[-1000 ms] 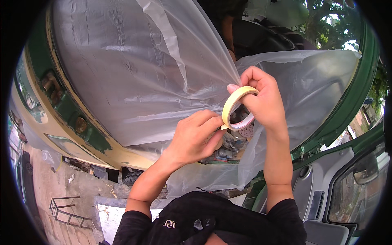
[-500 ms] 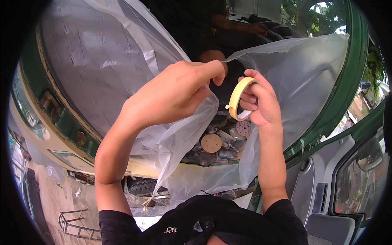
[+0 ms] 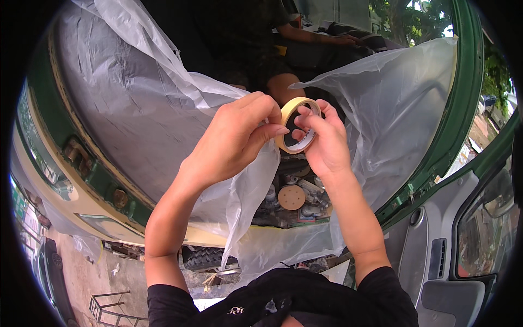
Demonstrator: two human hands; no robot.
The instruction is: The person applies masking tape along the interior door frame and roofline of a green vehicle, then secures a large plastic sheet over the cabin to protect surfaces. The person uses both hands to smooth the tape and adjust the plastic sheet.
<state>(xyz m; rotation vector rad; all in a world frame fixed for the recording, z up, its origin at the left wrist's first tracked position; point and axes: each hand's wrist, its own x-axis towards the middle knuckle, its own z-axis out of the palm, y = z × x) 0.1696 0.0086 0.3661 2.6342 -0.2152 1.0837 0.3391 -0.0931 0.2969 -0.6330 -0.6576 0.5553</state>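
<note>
My left hand [image 3: 231, 133] is closed in a pinch at the gathered edge of a thin clear plastic sheet [image 3: 158, 125]. Its thumb tip meets the side of a yellow masking tape roll [image 3: 283, 128]; whether it also pinches the tape's end I cannot tell. My right hand [image 3: 328, 136] grips that roll, with fingers through the ring. Behind the hands, the plastic hangs over a vehicle's windshield opening in two parts. The right part [image 3: 403, 92] ends in a loose corner near the roll.
Under the gap lie sanding discs [image 3: 291, 197] and small clutter. A green vehicle frame [image 3: 463, 98] curves along the right, beside an open grey door [image 3: 430, 261]. A metal stand [image 3: 117, 308] is on the ground at lower left. Dark glass reflects a person's arm [image 3: 316, 38].
My hands have come together, the right bringing the tape roll left to my left thumb. The right sheet's corner has slipped from my left hand. The left sheet's upper edge has sagged.
</note>
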